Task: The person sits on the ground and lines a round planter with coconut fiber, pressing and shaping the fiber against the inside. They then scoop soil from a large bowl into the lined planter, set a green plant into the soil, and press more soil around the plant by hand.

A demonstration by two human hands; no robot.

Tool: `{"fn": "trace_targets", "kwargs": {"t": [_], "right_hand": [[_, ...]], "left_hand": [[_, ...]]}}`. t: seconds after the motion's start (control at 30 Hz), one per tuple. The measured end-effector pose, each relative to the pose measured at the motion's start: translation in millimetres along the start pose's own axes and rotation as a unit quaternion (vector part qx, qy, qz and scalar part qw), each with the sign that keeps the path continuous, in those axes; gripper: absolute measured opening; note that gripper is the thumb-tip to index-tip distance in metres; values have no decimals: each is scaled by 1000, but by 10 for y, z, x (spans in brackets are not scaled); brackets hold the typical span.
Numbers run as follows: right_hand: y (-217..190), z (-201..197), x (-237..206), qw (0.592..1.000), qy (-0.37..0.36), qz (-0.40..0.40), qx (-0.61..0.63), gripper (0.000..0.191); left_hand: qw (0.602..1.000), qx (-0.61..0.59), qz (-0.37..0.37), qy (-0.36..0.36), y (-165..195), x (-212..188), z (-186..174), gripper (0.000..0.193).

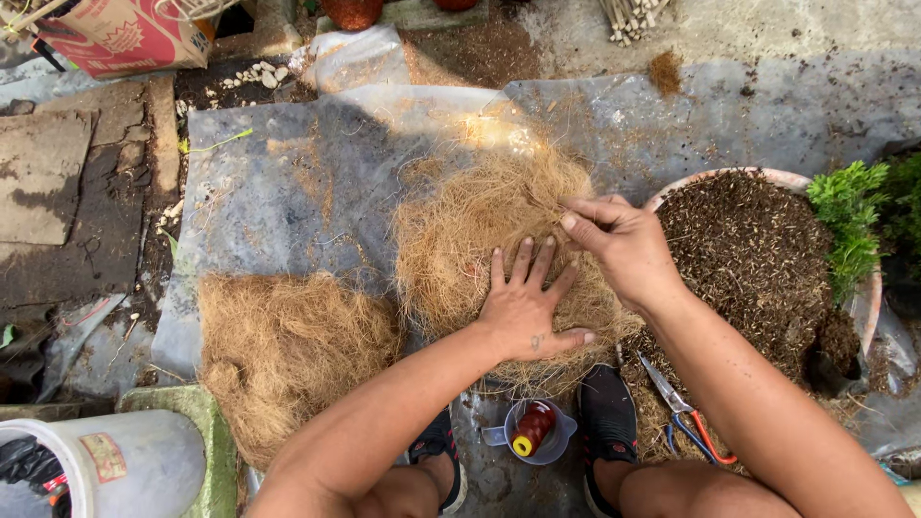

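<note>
Fingers [523, 264] of the left hand [526, 312] lie spread wide and flat, pressing on the tangled mound of tan coconut fibre [480, 240], which sits on the grey plastic sheet [278, 182] at mid-frame. Left of that mound, apart from it, lies a second flatter heap of brown fibre [283, 350], with a white plastic bucket [125, 465] below it. Just below the mound stands a small grey cup [539, 434] holding a red and yellow thread spool [531, 429]. The right hand [624, 245] pinches strands at the mound's right edge, fingertips closed on fibre. Right of the mound rest red-handled scissors [686, 412] and a round pink basin of dark soil [767, 259].
</note>
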State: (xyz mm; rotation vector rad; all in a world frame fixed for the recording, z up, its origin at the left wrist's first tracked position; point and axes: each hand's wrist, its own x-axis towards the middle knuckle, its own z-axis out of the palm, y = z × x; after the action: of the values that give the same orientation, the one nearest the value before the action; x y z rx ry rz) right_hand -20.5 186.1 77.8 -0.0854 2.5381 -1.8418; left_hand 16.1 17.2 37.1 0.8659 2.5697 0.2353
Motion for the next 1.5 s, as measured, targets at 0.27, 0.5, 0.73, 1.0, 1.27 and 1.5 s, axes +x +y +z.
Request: {"fn": "trace_targets", "kwargs": {"t": [0.27, 0.5, 0.73, 1.0, 1.27, 1.5], "right_hand": [[231, -320, 72, 939, 89, 132, 306, 16], [115, 281, -70, 988, -19, 109, 105, 30], [254, 555, -121, 886, -51, -226, -402, 23], [314, -188, -315, 926, -61, -284, -241, 35], [280, 55, -666, 851, -265, -285, -353, 73], [297, 121, -636, 836, -265, -297, -378, 62]], "left_hand": [[988, 66, -116, 73, -237, -236, 55, 95], [987, -15, -153, -43, -305, -311, -219, 100], [987, -11, -160, 23, -307, -377, -224, 102], [927, -192, -145, 288, -739, -521, -18, 33], [933, -9, 143, 329, -778, -293, 3, 49], [980, -66, 128, 137, -933, -481, -80, 30]]}}
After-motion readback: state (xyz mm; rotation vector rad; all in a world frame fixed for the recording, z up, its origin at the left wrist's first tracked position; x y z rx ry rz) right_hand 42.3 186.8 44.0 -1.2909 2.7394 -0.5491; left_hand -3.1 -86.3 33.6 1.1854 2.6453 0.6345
